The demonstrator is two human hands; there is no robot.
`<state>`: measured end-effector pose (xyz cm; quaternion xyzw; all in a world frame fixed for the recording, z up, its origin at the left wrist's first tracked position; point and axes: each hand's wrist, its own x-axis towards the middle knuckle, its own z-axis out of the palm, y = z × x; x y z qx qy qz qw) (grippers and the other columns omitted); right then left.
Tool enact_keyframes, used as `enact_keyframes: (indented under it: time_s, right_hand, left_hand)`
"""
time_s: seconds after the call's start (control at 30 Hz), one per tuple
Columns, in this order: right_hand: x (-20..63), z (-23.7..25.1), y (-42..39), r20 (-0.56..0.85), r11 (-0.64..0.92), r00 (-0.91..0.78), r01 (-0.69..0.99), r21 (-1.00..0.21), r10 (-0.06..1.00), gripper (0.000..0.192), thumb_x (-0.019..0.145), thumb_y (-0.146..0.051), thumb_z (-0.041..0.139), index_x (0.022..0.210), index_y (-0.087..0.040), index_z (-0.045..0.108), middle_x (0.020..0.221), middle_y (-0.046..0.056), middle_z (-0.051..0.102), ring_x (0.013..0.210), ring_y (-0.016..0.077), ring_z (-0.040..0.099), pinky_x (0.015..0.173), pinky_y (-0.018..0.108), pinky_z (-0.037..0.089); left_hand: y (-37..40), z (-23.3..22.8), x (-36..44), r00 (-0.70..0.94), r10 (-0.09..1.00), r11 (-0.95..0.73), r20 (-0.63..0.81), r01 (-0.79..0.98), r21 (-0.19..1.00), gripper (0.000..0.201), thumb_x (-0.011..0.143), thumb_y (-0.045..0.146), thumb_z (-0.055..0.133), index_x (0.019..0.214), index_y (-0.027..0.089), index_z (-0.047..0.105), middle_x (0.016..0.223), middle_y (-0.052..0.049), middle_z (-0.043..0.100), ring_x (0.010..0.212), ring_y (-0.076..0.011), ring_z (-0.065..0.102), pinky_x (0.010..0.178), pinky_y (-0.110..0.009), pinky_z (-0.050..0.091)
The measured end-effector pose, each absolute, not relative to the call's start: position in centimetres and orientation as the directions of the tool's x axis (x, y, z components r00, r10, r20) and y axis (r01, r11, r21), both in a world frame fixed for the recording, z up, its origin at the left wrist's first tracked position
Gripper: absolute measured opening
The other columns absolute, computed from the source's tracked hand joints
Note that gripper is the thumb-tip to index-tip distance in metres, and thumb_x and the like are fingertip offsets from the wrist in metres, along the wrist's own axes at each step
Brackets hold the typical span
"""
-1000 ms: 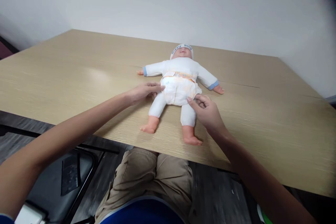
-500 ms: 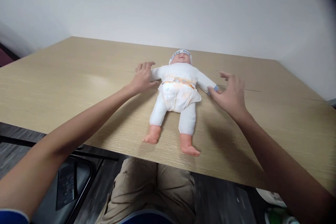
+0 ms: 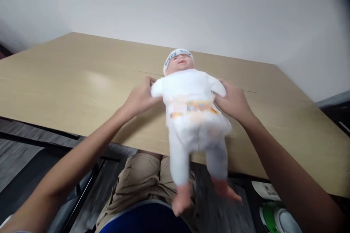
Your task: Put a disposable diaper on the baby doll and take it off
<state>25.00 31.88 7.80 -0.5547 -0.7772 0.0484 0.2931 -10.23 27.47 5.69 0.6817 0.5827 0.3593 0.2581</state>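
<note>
Head view, single frame. Baby doll (image 3: pixel 191 94) in a white soft-cloth suit, centre of the frame, held up off the light wood-grain table (image 3: pixel 68 80). Doll is face toward the camera, head uppermost, legs hanging down past the near table edge in the lower centre. Legs and bare feet are motion-blurred.

Left hand (image 3: pixel 140 98): closed around the doll's side at the shoulder and upper arm, centre-left of the frame, thumb in front, other fingers hidden behind the body. Right hand (image 3: pixel 233 100): closed on the opposite side at the same height, centre-right, thumb against the torso. Both hands grip the doll; both forearms run in from the lower corners.

Doll wears a white knitted cap with blue lettering (image 3: pixel 177 55) and a white diaper with an orange and yellow printed waistband (image 3: pixel 195 107); detail of the print is too blurred to read.

Below the table edge: the person's khaki trousers (image 3: pixel 142 178) and a blue shirt hem (image 3: pixel 147 220), lower centre. A green and white object (image 3: pixel 276 218) sits on the floor, lower right; kind cannot be told.
</note>
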Motion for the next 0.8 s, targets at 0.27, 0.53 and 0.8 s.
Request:
enact_keyframes:
  time_s: [0.27, 0.53, 0.8]
  right_hand:
    - [25.1, 11.3, 12.4, 0.38, 0.582, -0.456, 0.733, -0.353, 0.805, 0.038, 0.095, -0.035, 0.071, 0.133, -0.039, 0.07, 0.125, 0.007, 0.077, 0.112, 0.036, 0.071, 0.092, 0.05, 0.056]
    - [20.8, 6.3, 5.0, 0.186, 0.537, -0.539, 0.624, -0.567, 0.822, 0.043, 0.089, -0.02, 0.067, 0.128, -0.036, 0.072, 0.125, 0.005, 0.077, 0.119, 0.0356, 0.07, 0.102, 0.054, 0.057]
    - [18.4, -5.1, 6.7, -0.042, 0.211, -0.465, 0.477, -0.853, 0.884, 0.049, 0.087, -0.021, 0.063, 0.135, -0.031, 0.071, 0.134, 0.003, 0.079, 0.121, 0.0286, 0.074, 0.108, 0.044, 0.057]
  left_hand:
    - [1.3, -0.5, -7.5, 0.054, 0.998, 0.0, -0.031, 0.497, 0.868, 0.078, 0.085, 0.056, 0.082, 0.147, 0.036, 0.039, 0.144, -0.011, 0.065, 0.13, -0.0384, 0.07, 0.103, -0.054, 0.06]
    - [-8.0, -6.7, -9.9, 0.079, 0.981, 0.117, -0.178, 0.497, 0.86, 0.079, 0.081, 0.048, 0.083, 0.15, 0.04, 0.046, 0.14, -0.012, 0.065, 0.131, -0.0433, 0.07, 0.101, -0.062, 0.062]
    - [-8.4, -7.5, -11.6, 0.134, 0.934, 0.209, -0.33, 0.545, 0.812, 0.067, 0.085, 0.034, 0.071, 0.137, 0.03, 0.03, 0.127, -0.007, 0.069, 0.115, -0.0327, 0.075, 0.094, -0.045, 0.059]
